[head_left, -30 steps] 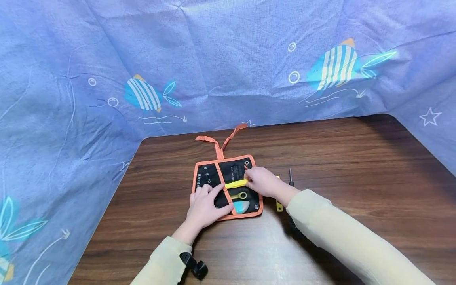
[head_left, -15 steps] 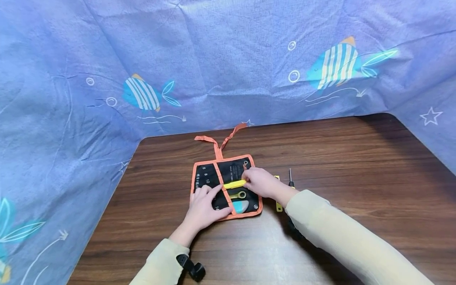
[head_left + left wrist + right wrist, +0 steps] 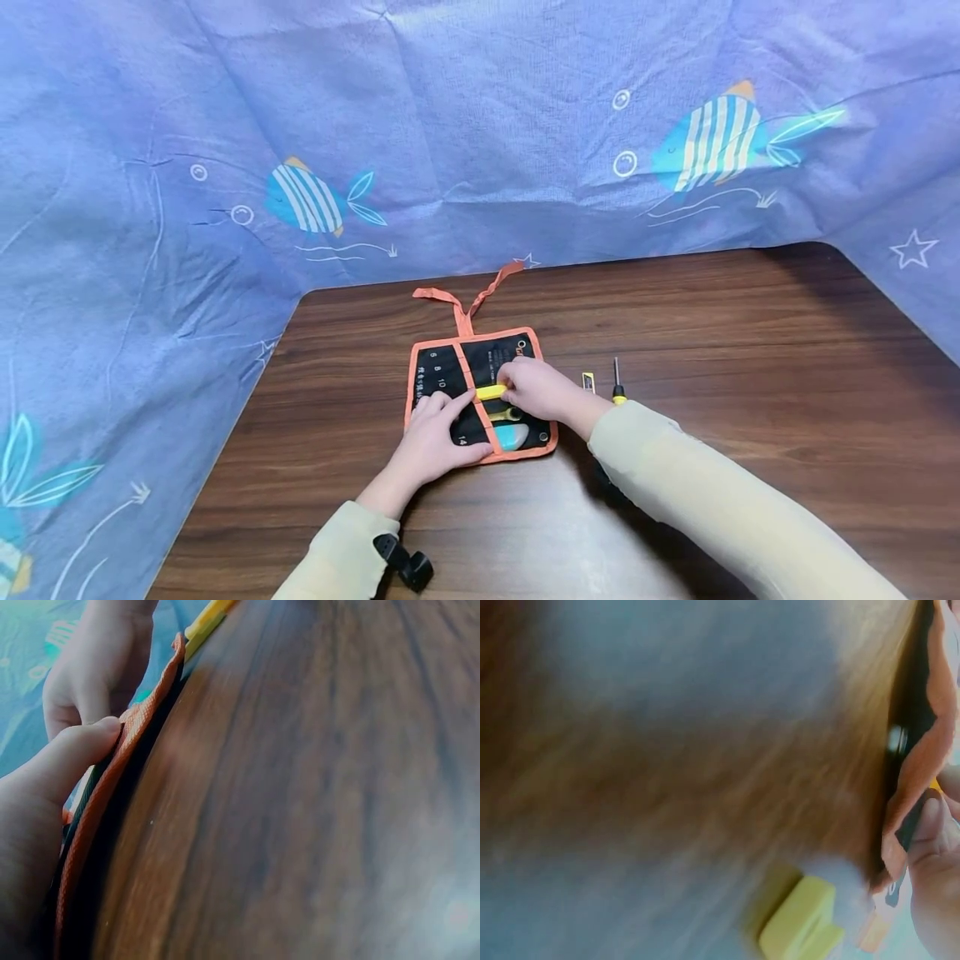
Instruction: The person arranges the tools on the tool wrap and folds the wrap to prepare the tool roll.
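A black tool pouch (image 3: 438,358) with orange trim lies unrolled on the table. My left hand (image 3: 431,442) rests on its left half, index finger and thumb spread along the orange pocket band (image 3: 467,367). My right hand (image 3: 542,388) pinches the right end of a slim yellow tool (image 3: 491,392), whose left end goes under the band; its kind is not clear. Below it, a ratchet wrench (image 3: 510,414) and a teal-and-grey rounded tool (image 3: 512,437) sit in pockets. In the left wrist view, the left thumb (image 3: 82,750) lies at the pouch's orange edge (image 3: 97,802).
Right of the pouch lie a screwdriver (image 3: 618,386) and a flat yellow piece (image 3: 588,382), both partly hidden by the right arm. Orange ties (image 3: 463,315) stretch from the pouch's far edge. A blue fish-print cloth (image 3: 480,125) hangs behind the wooden table (image 3: 712,350).
My right hand has moved left and slid the yellow tool deeper under the band, so less of it shows. The right hand now partly covers the wrench. My left hand stays on the pouch.
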{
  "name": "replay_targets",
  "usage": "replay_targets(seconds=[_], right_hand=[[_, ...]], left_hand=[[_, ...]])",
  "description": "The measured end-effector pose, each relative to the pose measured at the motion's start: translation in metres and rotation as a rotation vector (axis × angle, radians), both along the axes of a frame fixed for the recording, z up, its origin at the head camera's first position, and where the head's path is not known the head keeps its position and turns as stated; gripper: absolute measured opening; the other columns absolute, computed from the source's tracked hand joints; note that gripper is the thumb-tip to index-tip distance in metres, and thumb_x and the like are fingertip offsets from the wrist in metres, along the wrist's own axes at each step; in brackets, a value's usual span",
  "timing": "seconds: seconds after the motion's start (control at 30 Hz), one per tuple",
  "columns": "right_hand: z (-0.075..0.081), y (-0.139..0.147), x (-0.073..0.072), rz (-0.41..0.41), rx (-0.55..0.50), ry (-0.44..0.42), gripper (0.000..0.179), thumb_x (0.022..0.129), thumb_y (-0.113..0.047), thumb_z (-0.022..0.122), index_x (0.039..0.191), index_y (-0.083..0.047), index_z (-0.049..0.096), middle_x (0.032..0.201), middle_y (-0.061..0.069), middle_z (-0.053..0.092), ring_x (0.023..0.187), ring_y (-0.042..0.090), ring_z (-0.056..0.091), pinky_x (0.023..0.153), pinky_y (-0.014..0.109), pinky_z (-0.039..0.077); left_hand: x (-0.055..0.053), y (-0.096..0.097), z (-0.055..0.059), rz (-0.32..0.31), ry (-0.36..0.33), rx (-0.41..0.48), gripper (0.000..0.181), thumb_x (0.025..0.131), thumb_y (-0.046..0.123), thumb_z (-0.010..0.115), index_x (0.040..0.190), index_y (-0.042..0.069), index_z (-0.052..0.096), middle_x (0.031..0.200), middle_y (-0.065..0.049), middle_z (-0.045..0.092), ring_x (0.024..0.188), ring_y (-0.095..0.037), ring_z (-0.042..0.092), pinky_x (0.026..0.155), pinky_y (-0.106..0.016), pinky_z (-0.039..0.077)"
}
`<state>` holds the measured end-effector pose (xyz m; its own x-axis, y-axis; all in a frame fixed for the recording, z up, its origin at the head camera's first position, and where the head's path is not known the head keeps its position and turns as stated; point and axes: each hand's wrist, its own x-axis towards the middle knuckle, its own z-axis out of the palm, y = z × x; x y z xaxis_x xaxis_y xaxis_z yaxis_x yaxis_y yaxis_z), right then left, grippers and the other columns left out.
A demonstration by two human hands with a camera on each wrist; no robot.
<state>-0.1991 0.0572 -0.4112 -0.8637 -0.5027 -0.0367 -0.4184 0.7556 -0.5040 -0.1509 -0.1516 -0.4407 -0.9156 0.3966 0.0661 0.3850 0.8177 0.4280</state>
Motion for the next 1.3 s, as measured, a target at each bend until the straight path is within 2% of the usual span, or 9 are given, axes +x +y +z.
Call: replay_targets(seconds=[0.2, 0.47, 0.6, 0.87, 1.03, 1.17, 1.3], right_hand=[[0.001, -0.003, -0.002, 0.015, 0.005, -0.012, 0.014, 0.087, -0.015, 0.066, 0.099, -0.007, 0.066, 0.085, 0.001, 0.058, 0.077, 0.013, 0.052, 0.074, 0.033, 0.046], [0.001, 0.001, -0.004, 0.069, -0.009, -0.044, 0.006, 0.088, -0.017, 0.065, 0.088, -0.010, 0.064, 0.075, -0.003, 0.055, 0.070, 0.013, 0.049, 0.069, 0.032, 0.042], [0.001, 0.001, -0.002, 0.066, 0.001, -0.046, 0.006, 0.088, -0.016, 0.065, 0.088, -0.011, 0.063, 0.076, -0.003, 0.054, 0.071, 0.012, 0.049, 0.070, 0.032, 0.043], [0.000, -0.002, -0.001, 0.012, 0.008, -0.076, 0.009, 0.088, -0.016, 0.065, 0.095, -0.009, 0.065, 0.082, -0.002, 0.058, 0.075, 0.012, 0.052, 0.073, 0.033, 0.045], [-0.002, -0.001, -0.002, 0.004, 0.010, -0.094, 0.011, 0.088, -0.016, 0.065, 0.097, -0.009, 0.065, 0.085, -0.001, 0.060, 0.075, 0.012, 0.053, 0.074, 0.033, 0.046], [-0.002, 0.005, -0.003, 0.010, -0.016, -0.084, 0.014, 0.088, -0.017, 0.065, 0.099, -0.008, 0.066, 0.088, 0.001, 0.063, 0.079, 0.013, 0.057, 0.076, 0.034, 0.047], [0.000, 0.016, -0.004, -0.020, -0.056, -0.082, 0.020, 0.088, -0.018, 0.065, 0.104, -0.006, 0.066, 0.093, 0.003, 0.066, 0.087, 0.014, 0.061, 0.081, 0.035, 0.048]], left_hand=[[-0.001, -0.001, 0.002, -0.039, -0.003, -0.006, 0.086, 0.067, 0.066, 0.069, 0.140, 0.024, 0.047, 0.090, 0.007, 0.040, 0.083, -0.012, 0.034, 0.069, -0.031, 0.033], [-0.002, -0.002, 0.004, -0.090, -0.007, -0.034, 0.087, 0.068, 0.065, 0.069, 0.142, 0.026, 0.043, 0.090, 0.007, 0.038, 0.084, -0.012, 0.033, 0.070, -0.031, 0.032], [-0.002, -0.002, 0.003, -0.085, -0.004, -0.032, 0.084, 0.070, 0.063, 0.068, 0.141, 0.026, 0.044, 0.091, 0.007, 0.038, 0.085, -0.012, 0.033, 0.070, -0.031, 0.032], [-0.001, -0.001, -0.002, -0.038, 0.008, -0.010, 0.083, 0.070, 0.070, 0.064, 0.139, 0.027, 0.047, 0.092, 0.006, 0.041, 0.085, -0.013, 0.035, 0.071, -0.032, 0.033], [0.000, -0.001, -0.004, -0.039, 0.013, -0.004, 0.084, 0.070, 0.073, 0.061, 0.138, 0.025, 0.048, 0.095, 0.005, 0.044, 0.087, -0.013, 0.037, 0.072, -0.031, 0.033], [0.000, -0.001, -0.004, -0.039, 0.011, -0.002, 0.083, 0.071, 0.073, 0.060, 0.137, 0.025, 0.049, 0.096, 0.005, 0.044, 0.088, -0.014, 0.037, 0.072, -0.032, 0.033], [-0.001, -0.002, -0.003, -0.033, 0.015, -0.013, 0.084, 0.070, 0.074, 0.059, 0.137, 0.025, 0.048, 0.095, 0.005, 0.044, 0.088, -0.014, 0.037, 0.072, -0.031, 0.034]])
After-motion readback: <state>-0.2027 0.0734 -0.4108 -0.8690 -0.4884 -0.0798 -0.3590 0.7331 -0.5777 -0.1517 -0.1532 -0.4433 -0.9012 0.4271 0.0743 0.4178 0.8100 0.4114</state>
